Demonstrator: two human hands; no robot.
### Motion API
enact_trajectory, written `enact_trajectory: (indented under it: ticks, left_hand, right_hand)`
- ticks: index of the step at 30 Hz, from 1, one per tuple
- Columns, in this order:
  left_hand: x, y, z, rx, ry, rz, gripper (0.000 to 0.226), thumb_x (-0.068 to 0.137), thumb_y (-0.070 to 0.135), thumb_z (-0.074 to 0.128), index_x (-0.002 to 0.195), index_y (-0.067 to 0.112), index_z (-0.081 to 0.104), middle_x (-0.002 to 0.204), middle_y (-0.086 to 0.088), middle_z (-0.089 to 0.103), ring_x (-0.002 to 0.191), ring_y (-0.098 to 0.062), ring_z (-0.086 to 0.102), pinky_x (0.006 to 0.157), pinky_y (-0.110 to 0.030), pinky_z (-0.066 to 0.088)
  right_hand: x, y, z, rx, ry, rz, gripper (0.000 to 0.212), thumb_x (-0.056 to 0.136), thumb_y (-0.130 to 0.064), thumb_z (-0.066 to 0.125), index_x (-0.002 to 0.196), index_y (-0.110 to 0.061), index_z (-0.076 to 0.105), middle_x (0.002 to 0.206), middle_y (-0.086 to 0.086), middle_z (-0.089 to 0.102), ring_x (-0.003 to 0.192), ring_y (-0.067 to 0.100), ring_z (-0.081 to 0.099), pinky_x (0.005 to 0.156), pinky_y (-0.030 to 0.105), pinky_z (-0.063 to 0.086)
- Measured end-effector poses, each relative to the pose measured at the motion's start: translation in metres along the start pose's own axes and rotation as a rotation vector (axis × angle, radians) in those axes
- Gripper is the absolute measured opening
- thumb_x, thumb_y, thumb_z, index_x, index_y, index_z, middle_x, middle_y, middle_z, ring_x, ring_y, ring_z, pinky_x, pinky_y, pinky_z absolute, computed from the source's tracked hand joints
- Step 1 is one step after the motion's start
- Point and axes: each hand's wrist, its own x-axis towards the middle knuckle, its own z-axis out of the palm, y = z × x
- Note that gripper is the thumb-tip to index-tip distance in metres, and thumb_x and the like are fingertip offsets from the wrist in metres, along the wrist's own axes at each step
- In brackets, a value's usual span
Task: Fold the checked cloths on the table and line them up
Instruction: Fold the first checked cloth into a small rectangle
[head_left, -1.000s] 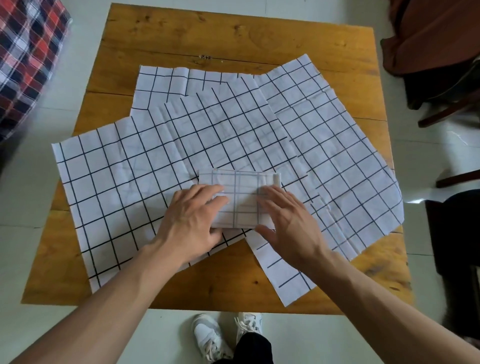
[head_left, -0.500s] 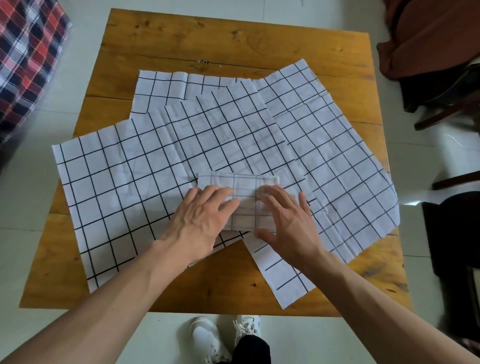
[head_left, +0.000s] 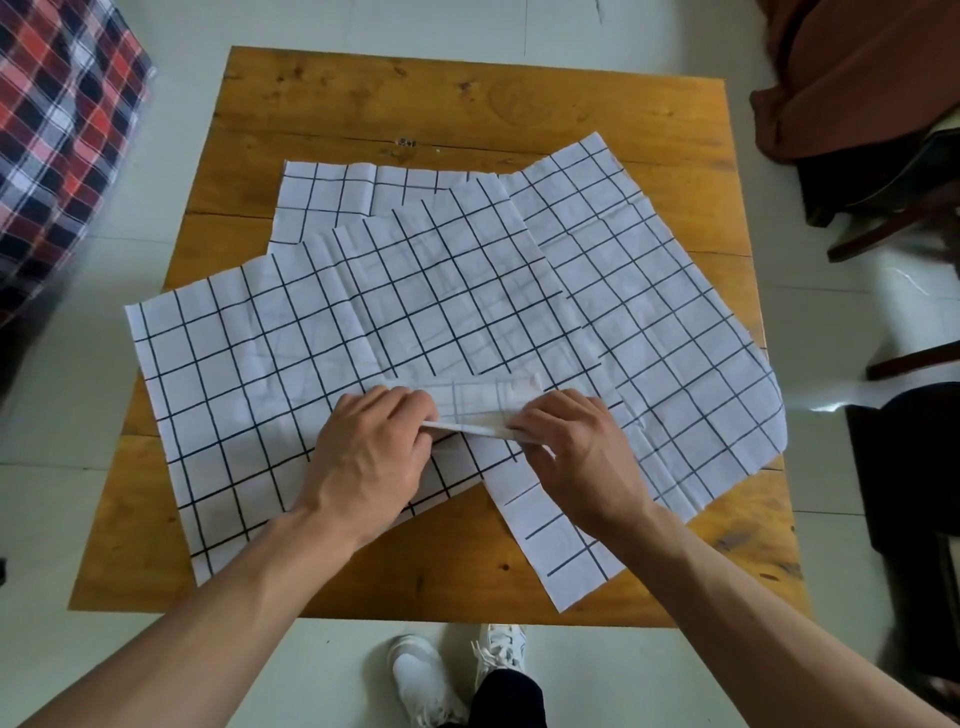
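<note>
Small folded cloth (head_left: 480, 402) sitting right between both hands, on top of the spread checked cloths (head_left: 415, 312) near the front of the wooden table (head_left: 467, 104). Left hand (head_left: 371, 457) knuckles-up, fingers curled onto the near left end; right hand (head_left: 576, 452) same deal, pinching the near right end. Near edge lifted off the pile, tilted up and over toward the far side. Half a second ago: lying flat under flat, spread fingers.
</note>
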Motion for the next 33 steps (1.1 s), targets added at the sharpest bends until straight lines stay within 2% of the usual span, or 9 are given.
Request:
enact_trajectory:
  ticks: [5,9,11,15,18,20,25,29,33]
  left_hand:
    - [-0.005,0.012,-0.073,-0.019,0.011,-0.019,0.010,0.091,0.017,0.061,0.096,0.023,0.056,0.089,0.008,0.062,0.084,-0.013,0.058,0.077,-0.033,0.049]
    - [-0.006,0.026,-0.153,-0.097,0.112,-0.040,0.006,0.090,0.022,0.059,0.096,0.023,0.058,0.090,0.011,0.060,0.084,-0.011,0.056,0.074,-0.026,0.047]
    - [-0.009,0.037,-0.198,-0.105,0.152,-0.068,0.009,0.090,0.015,0.066,0.093,0.021,0.060,0.089,0.011,0.060,0.083,-0.012,0.057,0.070,-0.024,0.046]
    - [-0.024,0.060,-0.278,-0.065,0.177,-0.105,0.018,0.084,0.013,0.073,0.090,0.023,0.059,0.086,0.014,0.057,0.079,-0.011,0.056,0.067,-0.021,0.044]
    - [-0.038,0.071,-0.326,-0.066,0.213,-0.124,0.020,0.085,0.016,0.073,0.091,0.026,0.057,0.087,0.013,0.058,0.080,-0.010,0.057,0.067,-0.025,0.051]
    - [-0.051,0.075,-0.353,-0.076,0.243,-0.155,0.022,0.085,0.017,0.073,0.091,0.028,0.055,0.087,0.013,0.059,0.080,-0.009,0.057,0.066,-0.023,0.049]
    - [-0.090,0.066,-0.410,-0.095,0.319,-0.217,0.027,0.087,0.020,0.071,0.091,0.035,0.048,0.086,0.018,0.052,0.078,-0.009,0.056,0.066,-0.022,0.049]
    - [-0.131,0.035,-0.442,-0.125,0.356,-0.283,0.024,0.091,0.027,0.065,0.091,0.039,0.045,0.087,0.028,0.047,0.083,-0.009,0.055,0.066,-0.017,0.043]
    - [-0.175,-0.015,-0.461,-0.171,0.396,-0.280,0.021,0.091,0.025,0.066,0.091,0.037,0.050,0.089,0.020,0.056,0.085,-0.010,0.057,0.068,-0.018,0.044]
  right_hand:
    - [0.016,-0.035,-0.059,0.122,0.035,-0.041,0.014,0.093,-0.023,0.059,0.100,-0.017,0.071,0.092,-0.005,0.063,0.083,0.010,0.057,0.076,0.033,0.052]
    - [0.033,-0.068,-0.134,0.254,0.015,-0.079,0.007,0.091,-0.019,0.066,0.097,-0.018,0.068,0.091,-0.006,0.062,0.080,0.011,0.055,0.071,0.032,0.052]
    - [0.043,-0.088,-0.173,0.290,0.001,-0.082,0.006,0.091,-0.020,0.065,0.097,-0.020,0.066,0.092,-0.008,0.060,0.079,0.010,0.055,0.067,0.030,0.052]
    - [0.062,-0.133,-0.241,0.303,-0.013,-0.177,0.003,0.091,-0.018,0.065,0.094,-0.019,0.064,0.091,-0.009,0.059,0.076,0.008,0.054,0.063,0.025,0.049]
    - [0.075,-0.167,-0.281,0.263,-0.037,-0.238,0.003,0.090,-0.017,0.065,0.091,-0.020,0.064,0.089,-0.009,0.059,0.073,0.008,0.053,0.061,0.027,0.049]
    - [0.081,-0.191,-0.302,0.225,-0.051,-0.279,0.003,0.090,-0.019,0.065,0.092,-0.021,0.064,0.089,-0.009,0.060,0.074,0.009,0.055,0.061,0.028,0.051]
    - [0.093,-0.256,-0.332,0.168,-0.055,-0.390,0.001,0.091,-0.021,0.064,0.092,-0.021,0.065,0.089,-0.011,0.061,0.074,0.007,0.055,0.060,0.024,0.050]
    - [0.099,-0.313,-0.324,0.132,-0.082,-0.432,0.006,0.093,-0.026,0.061,0.091,-0.021,0.064,0.088,-0.011,0.061,0.075,0.009,0.056,0.059,0.028,0.051]
    - [0.104,-0.378,-0.297,0.091,-0.070,-0.430,0.015,0.092,-0.033,0.055,0.088,-0.021,0.063,0.085,-0.009,0.061,0.074,0.011,0.056,0.061,0.034,0.050]
